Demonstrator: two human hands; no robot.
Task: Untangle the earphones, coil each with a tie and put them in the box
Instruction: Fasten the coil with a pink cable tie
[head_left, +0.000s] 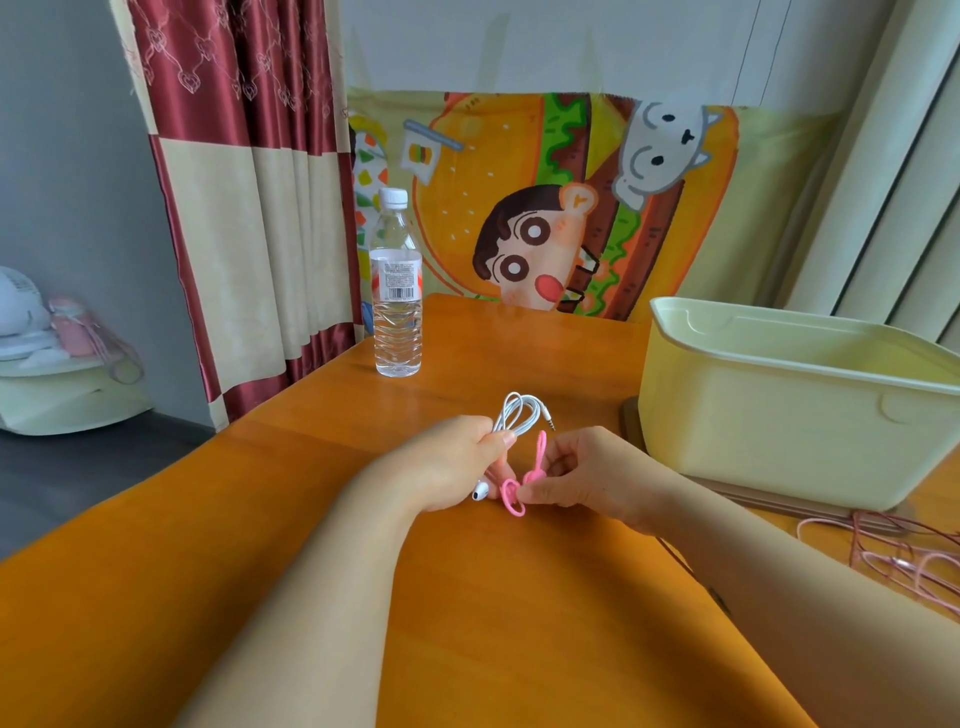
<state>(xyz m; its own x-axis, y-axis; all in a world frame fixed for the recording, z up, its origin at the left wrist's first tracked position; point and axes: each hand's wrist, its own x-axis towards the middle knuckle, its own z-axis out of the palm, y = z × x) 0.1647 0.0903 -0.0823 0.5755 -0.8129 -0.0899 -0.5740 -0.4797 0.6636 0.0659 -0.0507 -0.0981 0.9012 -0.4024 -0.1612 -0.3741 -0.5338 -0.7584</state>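
My left hand (447, 465) grips a coiled bundle of white earphones (517, 413) over the orange table (519, 597). The loops and the jack plug stick out above my fingers, and one white earbud (480, 490) hangs below. My right hand (582, 475) pinches a pink tie (524, 480) right beside the bundle, its strap pointing up and a loop curling at the bottom. A pale yellow box (769, 421) stands open at the right. Pink earphones (904, 556) lie loose on the table in front of the box.
A clear water bottle (397, 291) with a white cap stands at the table's far edge. A cartoon cloth (545, 208) hangs behind the table, with a red and cream curtain (234, 182) to the left. The box stands on a flat brown board (779, 504).
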